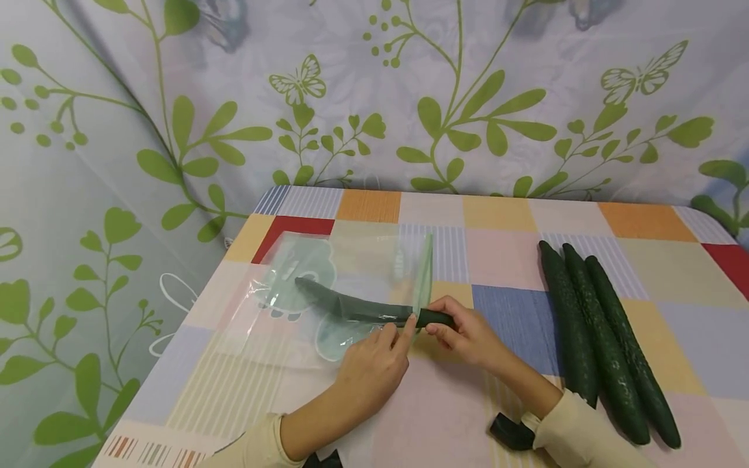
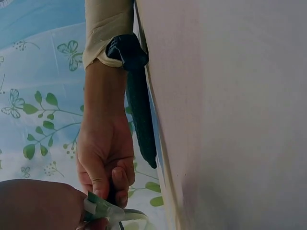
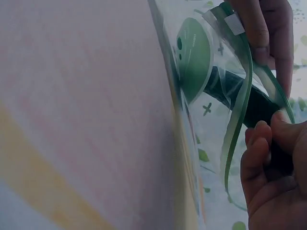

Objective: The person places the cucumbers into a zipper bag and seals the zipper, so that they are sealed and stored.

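A dark green cucumber (image 1: 357,307) lies mostly inside a clear zip bag (image 1: 368,250) printed with pale green shapes. Its near end sticks out through the bag's mouth on the right. My right hand (image 1: 468,335) grips that protruding end with thumb and fingers. At the green-edged mouth, my left hand (image 1: 377,361) pinches the rim beside the cucumber. The right wrist view shows the green zip edge (image 3: 240,120) parted around the cucumber, with a white slider (image 3: 235,24) near the left fingers. In the left wrist view, the left hand (image 2: 38,203) partly covers the rim.
Three more cucumbers (image 1: 597,338) lie side by side at the table's right. A patchwork cloth (image 1: 515,253) covers the table. Behind it hangs a curtain (image 1: 374,84) with leaves and butterflies. White cord loops (image 1: 175,292) show past the left edge.
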Available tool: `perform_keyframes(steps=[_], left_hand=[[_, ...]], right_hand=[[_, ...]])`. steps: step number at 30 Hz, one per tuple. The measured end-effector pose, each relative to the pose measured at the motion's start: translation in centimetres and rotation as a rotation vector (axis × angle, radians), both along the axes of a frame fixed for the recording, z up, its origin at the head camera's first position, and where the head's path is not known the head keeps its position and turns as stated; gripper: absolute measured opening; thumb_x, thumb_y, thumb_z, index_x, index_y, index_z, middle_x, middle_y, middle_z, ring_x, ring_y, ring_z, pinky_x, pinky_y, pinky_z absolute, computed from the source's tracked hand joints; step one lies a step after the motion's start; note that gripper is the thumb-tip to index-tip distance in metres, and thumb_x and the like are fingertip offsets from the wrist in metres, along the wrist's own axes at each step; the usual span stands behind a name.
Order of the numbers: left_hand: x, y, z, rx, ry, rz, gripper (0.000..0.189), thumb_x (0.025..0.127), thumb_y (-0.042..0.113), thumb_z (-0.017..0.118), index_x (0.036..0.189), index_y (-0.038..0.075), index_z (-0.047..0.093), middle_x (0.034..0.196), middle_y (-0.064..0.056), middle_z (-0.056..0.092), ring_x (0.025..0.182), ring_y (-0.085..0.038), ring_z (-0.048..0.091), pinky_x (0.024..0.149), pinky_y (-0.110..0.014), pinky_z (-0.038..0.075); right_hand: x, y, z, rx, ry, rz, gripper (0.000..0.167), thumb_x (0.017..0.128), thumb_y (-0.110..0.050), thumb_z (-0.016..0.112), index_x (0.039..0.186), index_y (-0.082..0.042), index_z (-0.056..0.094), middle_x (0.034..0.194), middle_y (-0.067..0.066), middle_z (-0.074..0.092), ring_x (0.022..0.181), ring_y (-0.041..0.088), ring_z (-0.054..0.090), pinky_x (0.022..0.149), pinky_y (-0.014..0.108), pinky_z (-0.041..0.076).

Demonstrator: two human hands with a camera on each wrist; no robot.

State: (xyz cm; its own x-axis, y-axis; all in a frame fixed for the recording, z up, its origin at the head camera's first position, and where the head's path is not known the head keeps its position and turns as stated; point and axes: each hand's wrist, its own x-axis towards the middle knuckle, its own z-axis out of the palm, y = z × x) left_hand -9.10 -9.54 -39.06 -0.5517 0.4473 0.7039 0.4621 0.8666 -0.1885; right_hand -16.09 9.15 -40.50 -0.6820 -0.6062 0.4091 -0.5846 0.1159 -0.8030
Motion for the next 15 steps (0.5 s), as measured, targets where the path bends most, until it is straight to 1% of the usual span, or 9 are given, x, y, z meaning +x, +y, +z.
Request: perform_keyframes(steps=[2,4,6,8,10,12,15], left_hand=[[0.05,-0.08,-0.08,-0.001,-0.012,0.000,0.039,0.075,0.011,0.052,0.112,0.010,0.065,0.069,0.003,0.049,0.046,-0.006,0.037,0.035,-0.016,0.026],[0.11,-0.17,-0.13,0.005,-0.023,-0.001,0.039,0.076,0.011,0.051,0.113,0.010,0.064,0.070,0.002,0.049,0.047,-0.006,0.038,0.035,-0.017,0.028],[0.18,-0.23,-0.17,0.010,-0.038,-0.003,0.038,0.075,0.012,0.054,0.112,0.010,0.064,0.070,0.002,0.049,0.048,-0.007,0.040,0.035,-0.017,0.028],[0.26,-0.25,-0.28,0.006,-0.069,0.002,0.039,0.073,0.014,0.060,0.112,0.011,0.064,0.070,0.002,0.050,0.049,-0.008,0.043,0.036,-0.018,0.028],[0.35,-0.25,-0.40,-0.017,-0.128,0.017,0.040,0.072,0.017,0.065,0.112,0.011,0.064,0.070,0.002,0.050,0.049,-0.007,0.043,0.035,-0.018,0.027],[0.48,-0.24,-0.52,-0.052,-0.206,0.037,0.041,0.074,0.021,0.066,0.113,0.013,0.064,0.070,0.003,0.050,0.050,-0.007,0.044,0.035,-0.018,0.025],[0.68,-0.21,-0.59,-0.104,-0.305,0.063,0.041,0.077,0.025,0.065,0.116,0.014,0.062,0.071,0.004,0.052,0.050,-0.006,0.045,0.035,-0.018,0.025]], right_hand=[[0.04,-0.13,-0.13,0.001,-0.011,0.009,0.020,0.085,0.003,0.055,0.104,0.001,0.051,0.069,0.013,0.056,0.052,0.004,0.048,0.045,0.022,0.044],[0.05,-0.23,-0.22,0.012,-0.048,0.006,0.021,0.085,0.000,0.057,0.105,0.001,0.052,0.071,0.013,0.058,0.054,0.006,0.051,0.046,0.023,0.046],[0.04,-0.27,-0.28,0.045,-0.089,0.002,0.023,0.084,-0.004,0.059,0.106,0.001,0.053,0.075,0.013,0.061,0.057,0.007,0.053,0.049,0.024,0.047],[-0.05,-0.26,-0.37,0.108,-0.122,-0.004,0.025,0.083,-0.009,0.062,0.106,-0.001,0.055,0.082,0.012,0.064,0.062,0.006,0.055,0.053,0.023,0.048],[-0.16,-0.19,-0.47,0.199,-0.129,0.003,0.027,0.082,-0.014,0.064,0.106,-0.004,0.057,0.088,0.009,0.066,0.069,0.004,0.056,0.059,0.023,0.048],[-0.33,-0.21,-0.60,0.303,-0.112,0.021,0.027,0.083,-0.019,0.064,0.106,-0.007,0.058,0.092,0.005,0.067,0.075,0.002,0.055,0.065,0.022,0.048],[-0.51,-0.30,-0.66,0.420,-0.072,0.068,0.026,0.084,-0.024,0.063,0.106,-0.009,0.061,0.090,-0.001,0.067,0.075,0.000,0.052,0.067,0.020,0.046]])
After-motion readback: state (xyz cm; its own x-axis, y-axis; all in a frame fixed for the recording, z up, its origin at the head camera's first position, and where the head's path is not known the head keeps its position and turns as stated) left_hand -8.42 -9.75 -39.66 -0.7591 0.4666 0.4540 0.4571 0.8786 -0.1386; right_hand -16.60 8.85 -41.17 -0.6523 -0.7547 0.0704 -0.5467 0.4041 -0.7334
